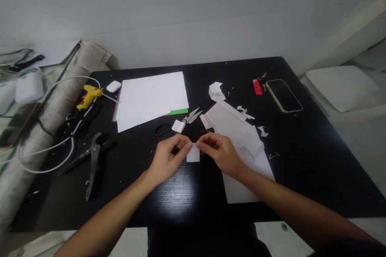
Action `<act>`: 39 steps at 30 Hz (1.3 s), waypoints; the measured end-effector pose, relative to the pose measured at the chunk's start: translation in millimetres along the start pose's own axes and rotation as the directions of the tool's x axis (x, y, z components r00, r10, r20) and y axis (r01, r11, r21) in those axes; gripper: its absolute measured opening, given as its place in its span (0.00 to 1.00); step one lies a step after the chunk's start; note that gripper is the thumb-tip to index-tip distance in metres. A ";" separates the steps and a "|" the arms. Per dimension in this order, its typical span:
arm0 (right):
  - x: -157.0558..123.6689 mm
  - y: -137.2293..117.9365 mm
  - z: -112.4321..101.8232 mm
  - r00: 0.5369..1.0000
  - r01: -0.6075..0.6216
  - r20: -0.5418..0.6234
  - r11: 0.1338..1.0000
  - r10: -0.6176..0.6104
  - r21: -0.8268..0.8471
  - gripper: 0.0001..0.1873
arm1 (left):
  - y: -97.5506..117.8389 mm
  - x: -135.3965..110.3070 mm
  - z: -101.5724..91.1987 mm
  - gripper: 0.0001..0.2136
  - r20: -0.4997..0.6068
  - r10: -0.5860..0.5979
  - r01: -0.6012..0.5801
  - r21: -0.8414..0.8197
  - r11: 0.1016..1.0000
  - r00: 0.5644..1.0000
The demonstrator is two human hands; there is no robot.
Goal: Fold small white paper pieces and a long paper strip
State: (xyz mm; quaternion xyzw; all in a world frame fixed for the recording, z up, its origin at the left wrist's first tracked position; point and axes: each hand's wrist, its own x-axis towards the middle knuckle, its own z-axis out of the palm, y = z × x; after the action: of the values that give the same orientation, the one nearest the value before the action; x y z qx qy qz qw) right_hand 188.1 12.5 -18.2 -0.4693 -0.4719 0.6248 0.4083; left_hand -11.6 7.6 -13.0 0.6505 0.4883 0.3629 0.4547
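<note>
Between my two hands is a small white piece of paper (193, 155), pinched along its top edge. My left hand (170, 154) is closed on its left corner with thumb and fingers. On the other corner, my right hand (221, 152) grips it the same way. Just beyond my hands lie scissors (191, 116) with their blades apart, and a small folded white paper piece (178, 126) covers part of their handles. Under and beside my right forearm spread white paper sheets and offcuts (233, 132).
A paper stack (150, 96) lies at back left, near a yellow glue gun (89, 97) and a white earbud case (113, 86). Black-handled pliers (94, 156) rest at left. A red lighter (257, 87) and a phone (284, 95) are at back right of the black table (316, 168).
</note>
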 end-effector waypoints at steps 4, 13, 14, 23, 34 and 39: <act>1.4 3.0 1.0 1.000 -0.018 0.011 0.999 0.018 0.044 0.16 | -2.2 0.0 -0.9 0.09 -0.002 -0.009 0.009 -0.008 1.000 1.000; 1.0 2.6 0.9 0.999 -0.008 0.047 1.000 0.007 0.019 0.16 | -0.6 -0.5 -1.3 0.10 0.009 -0.029 0.029 -0.017 0.999 1.000; 1.0 2.4 1.2 0.999 -0.009 0.046 1.000 0.008 0.024 0.16 | -0.7 -0.1 -1.4 0.10 0.006 -0.032 0.032 -0.021 0.999 0.999; -1.4 0.9 1.9 0.991 -0.048 0.135 0.977 0.019 0.209 0.13 | 2.4 5.5 -1.8 0.11 -0.090 -0.103 0.092 -0.120 0.988 0.991; -0.1 1.2 1.8 0.993 0.037 0.099 0.980 -0.057 0.198 0.15 | -7.0 4.1 -6.2 0.11 -0.039 -0.003 0.007 0.092 0.996 0.999; 1.3 0.6 0.5 0.997 0.031 0.064 0.981 -0.044 0.193 0.13 | -13.7 2.7 -7.4 0.18 0.032 0.106 -0.110 0.155 0.982 0.994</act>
State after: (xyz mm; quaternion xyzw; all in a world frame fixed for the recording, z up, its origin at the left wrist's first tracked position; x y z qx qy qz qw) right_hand 187.3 13.5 -19.0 -0.3974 -0.4317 0.6752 0.4471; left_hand -21.9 13.4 -23.5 0.7138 0.4740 0.3399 0.3875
